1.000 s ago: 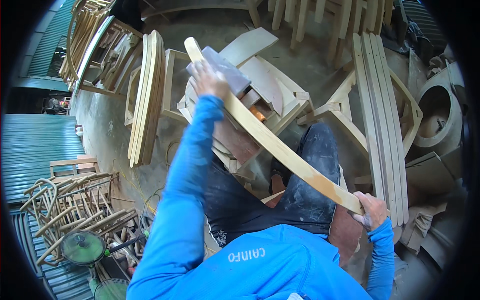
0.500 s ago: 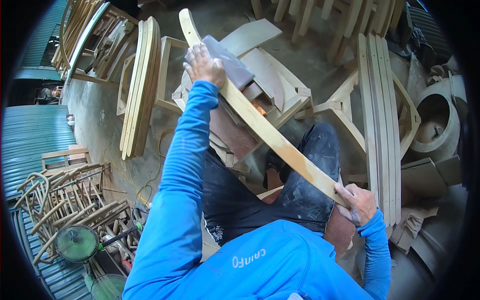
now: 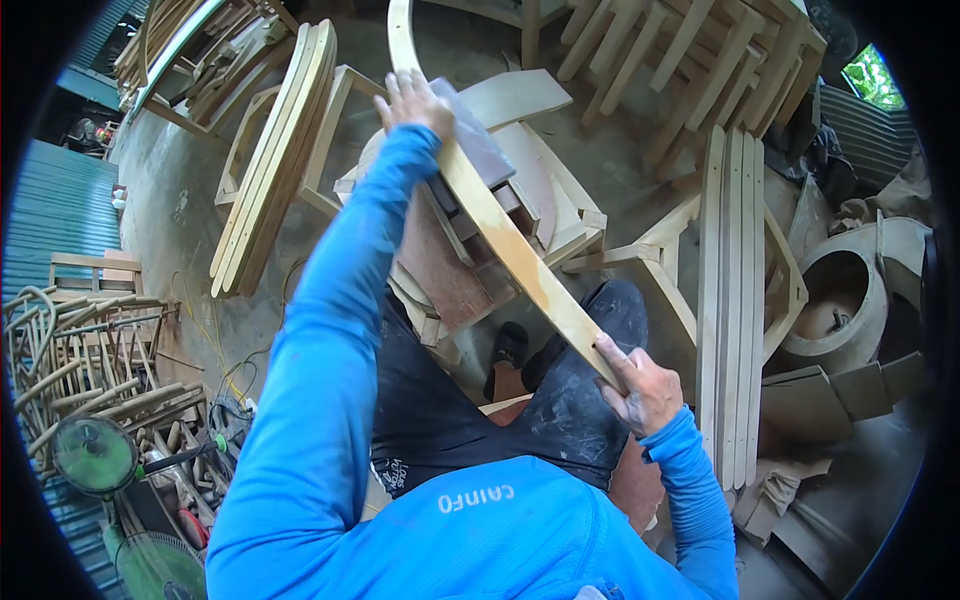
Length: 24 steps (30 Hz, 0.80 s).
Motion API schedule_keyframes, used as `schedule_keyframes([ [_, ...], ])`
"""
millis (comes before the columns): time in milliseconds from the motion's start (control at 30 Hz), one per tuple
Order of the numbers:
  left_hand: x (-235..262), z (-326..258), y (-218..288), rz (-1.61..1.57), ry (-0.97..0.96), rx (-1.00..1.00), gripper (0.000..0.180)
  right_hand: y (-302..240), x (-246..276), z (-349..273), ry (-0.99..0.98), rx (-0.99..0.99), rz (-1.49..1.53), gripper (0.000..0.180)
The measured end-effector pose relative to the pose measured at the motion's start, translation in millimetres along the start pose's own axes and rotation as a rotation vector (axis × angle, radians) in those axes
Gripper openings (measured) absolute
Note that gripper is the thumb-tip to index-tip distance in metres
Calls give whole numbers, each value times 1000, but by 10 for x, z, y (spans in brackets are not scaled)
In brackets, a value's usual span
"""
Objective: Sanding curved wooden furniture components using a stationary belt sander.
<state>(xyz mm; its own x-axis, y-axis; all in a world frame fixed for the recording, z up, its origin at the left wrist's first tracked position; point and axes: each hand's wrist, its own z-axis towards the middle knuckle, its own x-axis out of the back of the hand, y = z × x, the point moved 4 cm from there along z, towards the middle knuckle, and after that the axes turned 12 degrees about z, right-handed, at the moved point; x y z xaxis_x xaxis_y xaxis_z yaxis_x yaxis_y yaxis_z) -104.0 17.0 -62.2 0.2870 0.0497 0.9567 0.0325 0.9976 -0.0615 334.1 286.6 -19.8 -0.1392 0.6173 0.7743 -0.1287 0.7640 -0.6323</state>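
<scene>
A long, gently curved wooden slat (image 3: 490, 225) runs from the top of the view down toward my right knee. My left hand (image 3: 417, 105) lies over its far part, palm down with the fingers stretched and slightly apart; whatever is under the palm is hidden. Near the slat's close end, my right hand (image 3: 645, 390) is closed on the wood, thumb on top beside a small hole. Orange-brown patches mark the slat's middle. Under it, beside my left hand, rests a grey flat-topped block (image 3: 475, 130) on a stand of wooden pieces (image 3: 545, 165).
Stacked curved slats (image 3: 275, 165) lean at the left, and more slats (image 3: 732, 310) rest on a wooden frame at the right. Beyond that stands a round drum-like machine (image 3: 835, 295). Chair parts (image 3: 100, 350) and a green fan (image 3: 95, 455) are at the lower left.
The whole view has shifted somewhat. My hands are closer together along the slat, and the slat's far end now runs out of the top of the view. My right hand still holds the near end.
</scene>
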Motion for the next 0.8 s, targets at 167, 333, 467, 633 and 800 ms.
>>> schedule_keyframes([
  [167, 633, -1541, 547, -144, -57, 9, 82, -31, 77, -377, -39, -31, 42, 75],
  [333, 655, -1255, 464, -170, -93, 26, 81, -186, 124, -232, 21, 128, 90, 67],
  [467, 353, -644, 246, -234, -50, -22, 78, -428, -57, 291, 65, 181, 52, 61],
  [633, 181, 43, 19, -212, -23, -56, 75, -637, -304, 918, 140, 210, -91, 59],
  [800, -41, 621, -154, -223, 22, -69, 76, -766, -357, 1456, 202, 210, -208, 56],
])
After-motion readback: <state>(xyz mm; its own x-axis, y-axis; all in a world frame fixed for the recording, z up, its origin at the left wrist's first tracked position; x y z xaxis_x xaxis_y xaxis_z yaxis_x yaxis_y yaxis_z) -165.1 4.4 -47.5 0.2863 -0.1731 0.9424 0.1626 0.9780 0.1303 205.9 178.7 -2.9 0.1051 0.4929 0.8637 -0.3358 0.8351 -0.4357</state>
